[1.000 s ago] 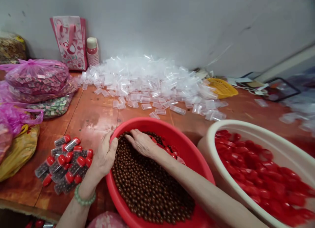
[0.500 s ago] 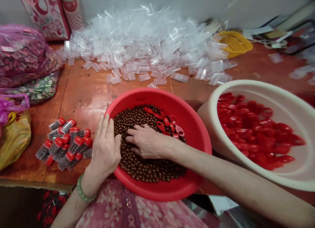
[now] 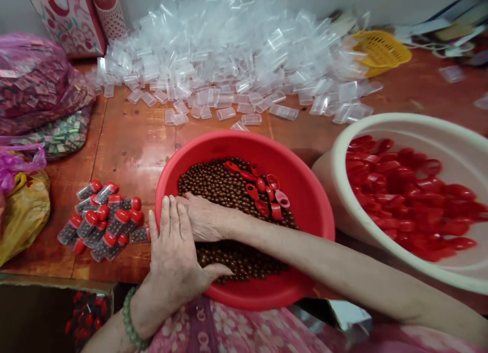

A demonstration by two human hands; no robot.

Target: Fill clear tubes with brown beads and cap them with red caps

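Note:
A red basin (image 3: 312,190) holds a mass of small brown balls (image 3: 224,183), with several red plastic caps (image 3: 263,185) lying on top at its right side. My left hand (image 3: 171,246) lies over the basin's left rim, fingers stretched out and thumb apart, holding nothing. Inside the basin, my right hand (image 3: 204,216) rests on the balls against the left wall, beside and partly behind my left hand. Its fingertips are hidden. Left of the basin lies a small heap of filled transparent tubes with red caps (image 3: 110,221).
Loose transparent tubes (image 3: 229,63) are piled along the back, near a yellow plastic basket (image 3: 381,51). At the right a cream tub (image 3: 335,175) holds many red caps (image 3: 412,195). Purple bags (image 3: 34,84) and a yellow bag (image 3: 26,216) stand at the left.
My right hand has moved left through the balls to the basin's left wall. My left hand has shifted right and down, its thumb now spread over the basin. The view has shifted slightly.

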